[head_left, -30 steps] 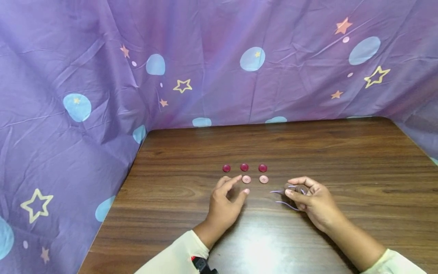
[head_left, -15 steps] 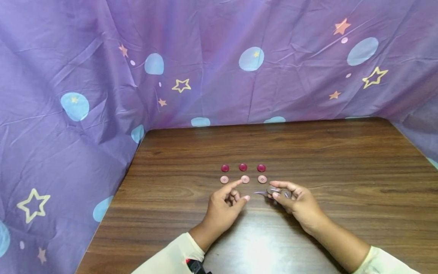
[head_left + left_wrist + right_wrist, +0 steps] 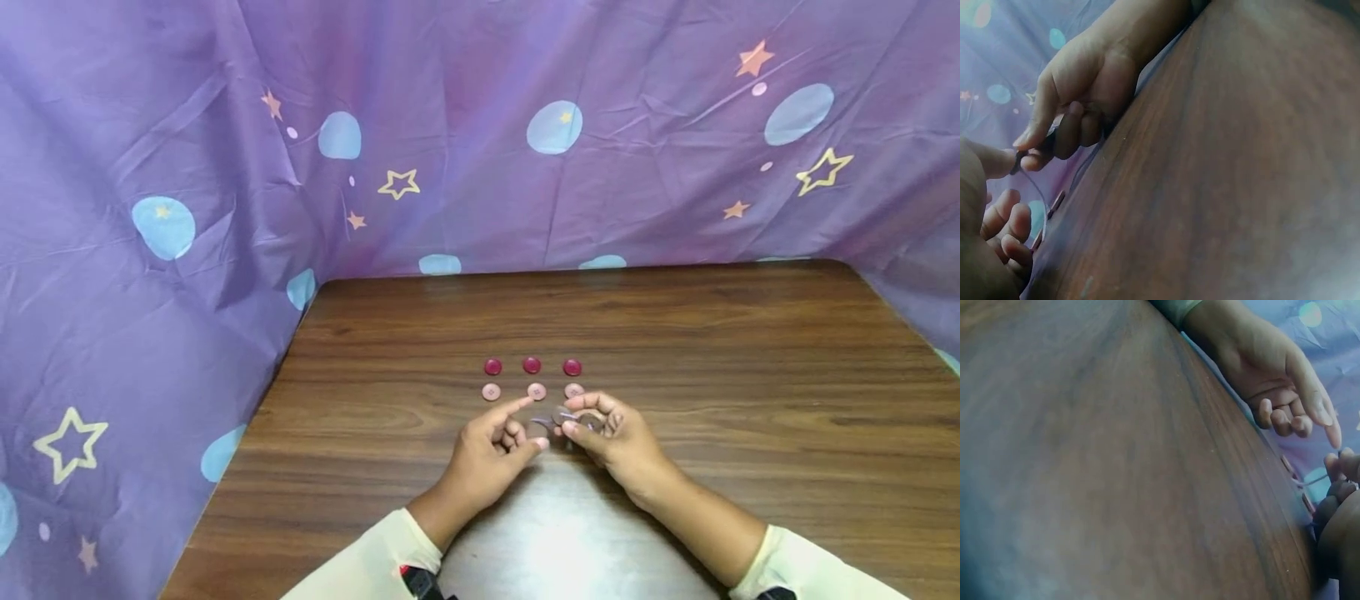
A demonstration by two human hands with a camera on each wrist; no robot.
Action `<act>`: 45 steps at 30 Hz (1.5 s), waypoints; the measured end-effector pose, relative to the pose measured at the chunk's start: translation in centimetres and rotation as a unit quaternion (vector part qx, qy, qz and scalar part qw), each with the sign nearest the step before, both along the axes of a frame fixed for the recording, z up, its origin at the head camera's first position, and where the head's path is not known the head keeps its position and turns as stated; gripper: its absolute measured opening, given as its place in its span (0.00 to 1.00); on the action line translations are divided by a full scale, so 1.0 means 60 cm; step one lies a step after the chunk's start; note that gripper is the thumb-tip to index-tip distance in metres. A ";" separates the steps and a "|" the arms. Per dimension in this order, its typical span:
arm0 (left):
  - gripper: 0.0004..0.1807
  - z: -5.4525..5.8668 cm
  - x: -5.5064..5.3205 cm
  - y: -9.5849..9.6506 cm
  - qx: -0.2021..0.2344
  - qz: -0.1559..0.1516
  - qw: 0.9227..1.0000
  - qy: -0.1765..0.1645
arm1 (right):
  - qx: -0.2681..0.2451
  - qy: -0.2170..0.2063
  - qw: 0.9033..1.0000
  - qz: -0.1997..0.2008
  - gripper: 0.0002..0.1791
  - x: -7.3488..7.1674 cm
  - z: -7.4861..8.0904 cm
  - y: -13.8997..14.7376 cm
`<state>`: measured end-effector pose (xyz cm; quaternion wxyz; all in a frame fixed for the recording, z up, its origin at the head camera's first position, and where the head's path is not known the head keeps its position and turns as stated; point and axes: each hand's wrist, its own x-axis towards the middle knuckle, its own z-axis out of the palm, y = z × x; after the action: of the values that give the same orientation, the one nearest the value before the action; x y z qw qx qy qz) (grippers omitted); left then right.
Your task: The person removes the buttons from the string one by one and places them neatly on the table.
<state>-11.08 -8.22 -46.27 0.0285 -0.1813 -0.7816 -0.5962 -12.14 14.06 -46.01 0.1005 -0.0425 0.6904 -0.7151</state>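
Several brown buttons hang together on a thin lavender string. My right hand [image 3: 626,450] pinches one brown button [image 3: 561,415] between thumb and forefinger; another sits by its curled fingers. A third brown button [image 3: 537,430] lies between the thumb and forefinger of my left hand [image 3: 487,458]. In the left wrist view the left thumb meets the edge of a dark button [image 3: 1017,162], while in the head view the left forefinger stays apart from it. The left hand's other fingers are loosely curled. A loop of string [image 3: 1042,200] droops beneath. In the right wrist view, fingers hide most buttons.
Three dark red buttons [image 3: 532,365] form a row on the wooden table [image 3: 712,350]. Three pale pink buttons [image 3: 491,392] lie in a row nearer me, the rightmost partly behind the right fingertips. A purple curtain [image 3: 465,133] hangs behind and along the left side.
My right hand has moved left with the strung brown buttons, up to my left hand. The left hand has shifted slightly left, uncovering the leftmost pink button.
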 end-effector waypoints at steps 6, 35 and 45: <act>0.32 -0.006 0.000 0.006 0.009 -0.014 1.000 -0.014 | -0.011 -0.010 0.999 0.030 0.14 0.005 0.002 0.014; 0.32 -0.001 -0.002 0.004 0.036 -0.057 0.998 -0.010 | -0.034 -0.007 0.997 0.066 0.12 0.011 0.003 -0.001; 0.33 -0.001 -0.003 0.002 0.023 -0.061 0.997 -0.027 | -0.027 0.009 0.997 0.074 0.11 0.015 0.003 -0.006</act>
<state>-11.29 -8.12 -46.31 -0.0250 -0.2115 -0.7555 -0.6196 -11.24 13.70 -45.86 0.1462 -0.1028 0.6665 -0.7238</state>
